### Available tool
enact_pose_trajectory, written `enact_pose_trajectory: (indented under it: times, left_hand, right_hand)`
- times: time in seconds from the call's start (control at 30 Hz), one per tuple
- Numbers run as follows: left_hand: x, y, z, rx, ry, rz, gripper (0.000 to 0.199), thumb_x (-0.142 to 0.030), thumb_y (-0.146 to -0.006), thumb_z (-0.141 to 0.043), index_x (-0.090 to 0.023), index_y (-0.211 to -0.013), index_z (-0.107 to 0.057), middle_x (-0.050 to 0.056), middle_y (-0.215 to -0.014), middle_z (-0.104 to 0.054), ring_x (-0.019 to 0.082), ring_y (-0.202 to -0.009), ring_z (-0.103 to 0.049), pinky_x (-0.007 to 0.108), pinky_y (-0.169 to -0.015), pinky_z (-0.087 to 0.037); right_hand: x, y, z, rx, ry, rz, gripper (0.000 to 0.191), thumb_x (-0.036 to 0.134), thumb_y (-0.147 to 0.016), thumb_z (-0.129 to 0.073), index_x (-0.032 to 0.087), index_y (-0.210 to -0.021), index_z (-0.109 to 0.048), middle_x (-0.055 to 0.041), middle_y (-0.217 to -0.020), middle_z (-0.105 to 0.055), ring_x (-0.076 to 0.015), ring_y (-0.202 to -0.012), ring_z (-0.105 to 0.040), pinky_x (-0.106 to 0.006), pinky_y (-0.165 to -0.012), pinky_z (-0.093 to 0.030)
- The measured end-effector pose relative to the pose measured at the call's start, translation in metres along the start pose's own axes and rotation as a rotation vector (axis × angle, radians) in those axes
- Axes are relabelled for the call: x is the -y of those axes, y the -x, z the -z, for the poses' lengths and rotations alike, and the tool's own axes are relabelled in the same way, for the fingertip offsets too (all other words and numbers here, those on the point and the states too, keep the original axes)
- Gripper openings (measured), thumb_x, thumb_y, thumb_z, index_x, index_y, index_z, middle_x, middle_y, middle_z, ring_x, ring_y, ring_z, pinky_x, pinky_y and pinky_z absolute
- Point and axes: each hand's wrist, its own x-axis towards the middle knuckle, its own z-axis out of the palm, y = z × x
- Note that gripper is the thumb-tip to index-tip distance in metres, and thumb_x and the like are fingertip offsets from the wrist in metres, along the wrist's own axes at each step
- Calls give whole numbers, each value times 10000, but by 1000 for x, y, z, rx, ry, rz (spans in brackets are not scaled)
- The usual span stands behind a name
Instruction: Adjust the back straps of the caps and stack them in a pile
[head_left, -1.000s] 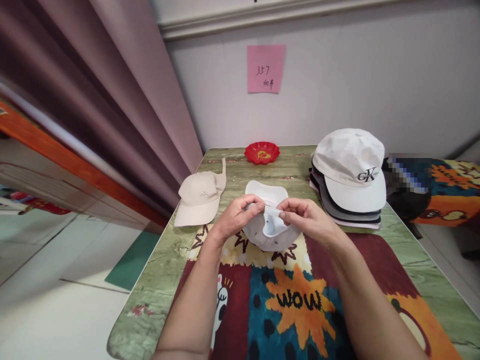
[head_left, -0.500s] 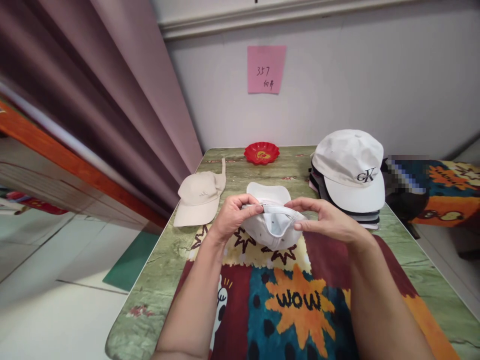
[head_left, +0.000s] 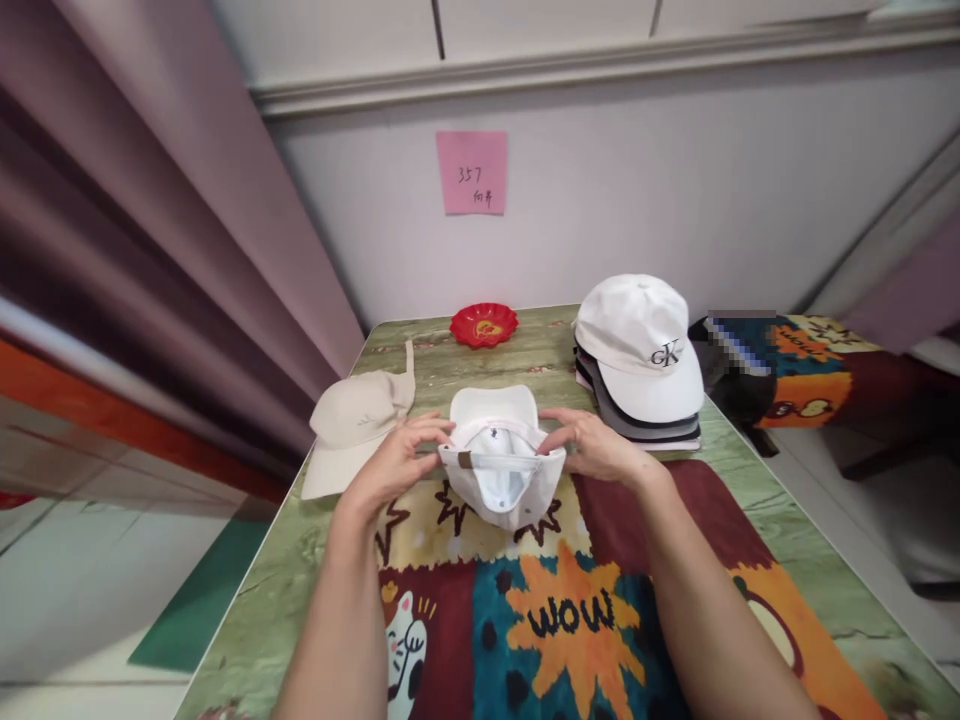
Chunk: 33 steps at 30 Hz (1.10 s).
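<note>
A white cap (head_left: 517, 495) lies upturned on the patterned cloth, its inside showing and its brim pointing toward the wall. My left hand (head_left: 401, 455) grips the left edge of this cap between thumb and fingers. On the opposite edge, my right hand (head_left: 592, 445) has its thumb outside and its fingertips over the rim. A beige cap (head_left: 360, 420) rests at the left, its strap sticking up. At the right stands a stack of caps, topped by a white cap with black letters (head_left: 637, 345).
A red scalloped dish (head_left: 484, 326) sits near the back edge of the green table (head_left: 420, 350). Behind it, a pink note (head_left: 472, 172) is stuck to the wall. A purple curtain hangs at the left. Another patterned cloth shows beyond the table's right side.
The view has shifted, so the scene sits more to the left and lower. My hands have moved apart to the cap's two sides, and its inside is more open to view.
</note>
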Motion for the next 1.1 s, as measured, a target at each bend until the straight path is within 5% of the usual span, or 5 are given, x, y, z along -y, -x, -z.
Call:
enact_pose_trajectory:
  times: [0.27, 0.4, 0.6, 0.77, 1.1]
  left_hand:
    - [-41, 12, -20, -285, 763, -43, 345, -381, -737, -861, -198, -1017, -775, 56, -836, -789, 220, -757, -749, 291, -724, -597]
    - [-52, 5, -45, -328, 1107, -26, 384, -386, -720, -867, -196, -1041, -775, 74, -952, -809, 302, -1035, -750, 373, -934, -596]
    - [-46, -1, -73, -120, 1442, 73, 437, -518, -870, -679, -173, -1127, -758, 112, -1211, -767, 359, -1393, -538, 495, -1204, -395]
    - [-46, -7, -72, -208, 1446, 72, 455, -442, -989, -496, -166, -1297, -686, 111, -1321, -717, 320, -1444, -485, 474, -1237, -346]
    - [-19, -3, -16, -865, 896, -205, 501, -601, -921, -557, -274, -1281, -677, 28, -1396, -676, 275, -1485, -423, 377, -1177, -425]
  right_hand:
    - [31, 9, 11, -375, -962, 124, 250, 473, -850, -765, 233, -909, -805, -45, -963, -782, -223, -880, -719, -366, -836, -576]
    - [48, 3, 4, -467, -1414, -39, 238, 388, -791, -823, 228, -963, -785, -9, -826, -778, -174, -723, -708, -283, -689, -587]
    - [44, -10, 3, -391, -1703, -113, 419, 170, -787, -746, 247, -1197, -709, -26, -1135, -787, -224, -1083, -734, -356, -969, -593]
    - [31, -12, -1, -320, -1802, -168, 277, 205, -866, -724, 231, -1141, -706, 10, -1037, -799, -136, -925, -759, -239, -875, -610]
    - [50, -14, -23, 141, -1518, -224, 394, 357, -675, -924, 131, -903, -695, 57, -616, -624, -84, -523, -598, -203, -556, -544]
